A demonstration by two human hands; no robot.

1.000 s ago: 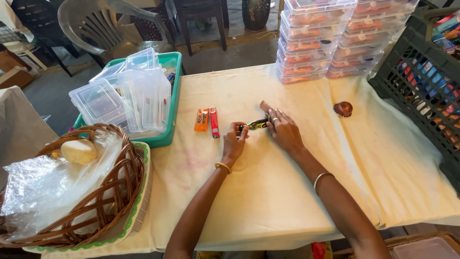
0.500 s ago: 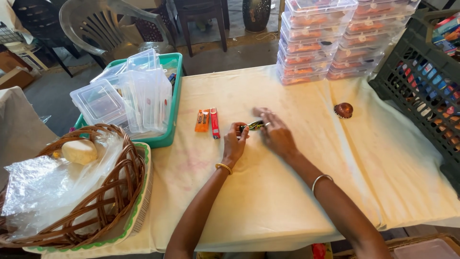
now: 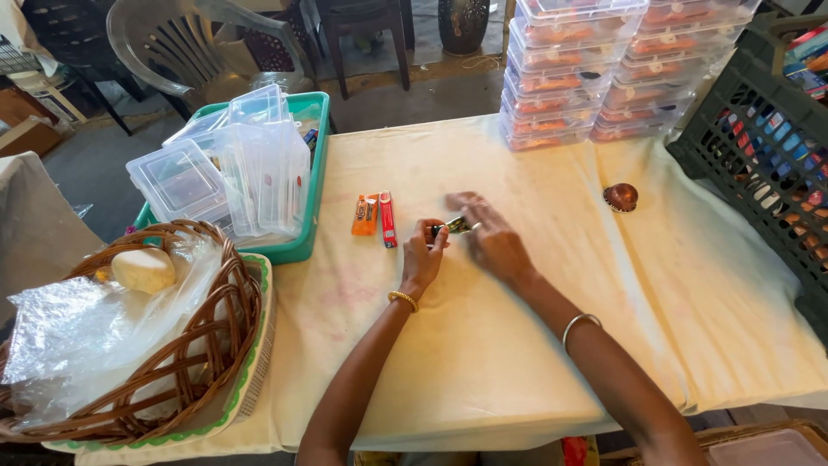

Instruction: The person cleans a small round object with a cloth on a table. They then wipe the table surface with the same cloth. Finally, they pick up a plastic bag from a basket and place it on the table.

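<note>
Cream cloth covers the table (image 3: 517, 362) beneath both hands, grey floor (image 3: 103, 164) behind.

Open cloth ahead of both hands — lighters (image 3: 374, 216) left, stacked boxes (image 3: 595, 86) beyond, crate (image 3: 759, 164) right.

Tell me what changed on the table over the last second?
Little. The right hand slid slightly toward the person, fingers flattening over the small dark item that the left hand keeps pinching. The lighters, shell, basket and boxes stayed put.
</note>
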